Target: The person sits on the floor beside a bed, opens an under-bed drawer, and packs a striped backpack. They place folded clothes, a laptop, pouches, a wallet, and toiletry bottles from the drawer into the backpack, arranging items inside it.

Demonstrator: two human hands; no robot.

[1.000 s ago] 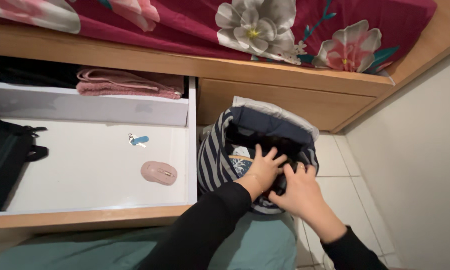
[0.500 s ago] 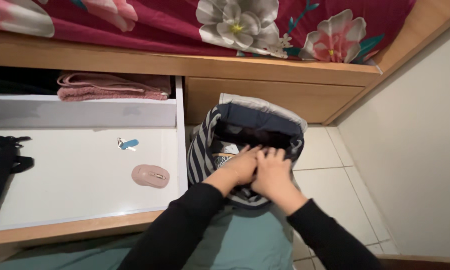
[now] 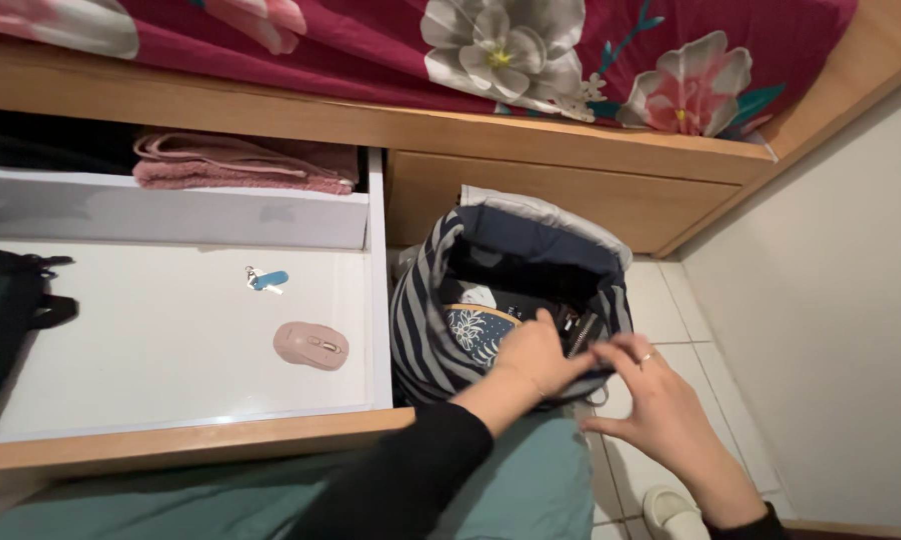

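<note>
- Striped, navy-and-grey cloth made up the soft open bag [image 3: 441, 320], which stood on the pale tiled floor [image 3: 671, 300] just beside the pulled-out white drawer [image 3: 171, 340].
- In the head view, the left hand [image 3: 536, 355] was curled shut on the bag's near rim, touching a dark thing with a zip [image 3: 579, 332] that poked out of the top.
- The right hand [image 3: 661, 400] was on the same rim from the other side, its fingers [image 3: 626, 350] half open and the tips pinching the edge of the cloth.
- Inside the bag lay a dark blue pouch with a white leaf pattern [image 3: 474, 330], pressed against the striped wall.
- To do this well, I think both hands should have kept the rim pulled wide, so the things inside did not get caught or tip out.
- The bag was soft, so a firm but gentle grip was best.
- In the drawer lay a small pink computer mouse [image 3: 312, 345], a little blue key tag [image 3: 266, 280] and a black strapped bag [image 3: 6, 320] at the far left, all well apart from the hands.
- Folded pink towels [image 3: 241, 165] sat in the space behind the drawer, under the wooden bed frame [image 3: 571, 140] and the red flowered bedcover [image 3: 531, 50].
</note>
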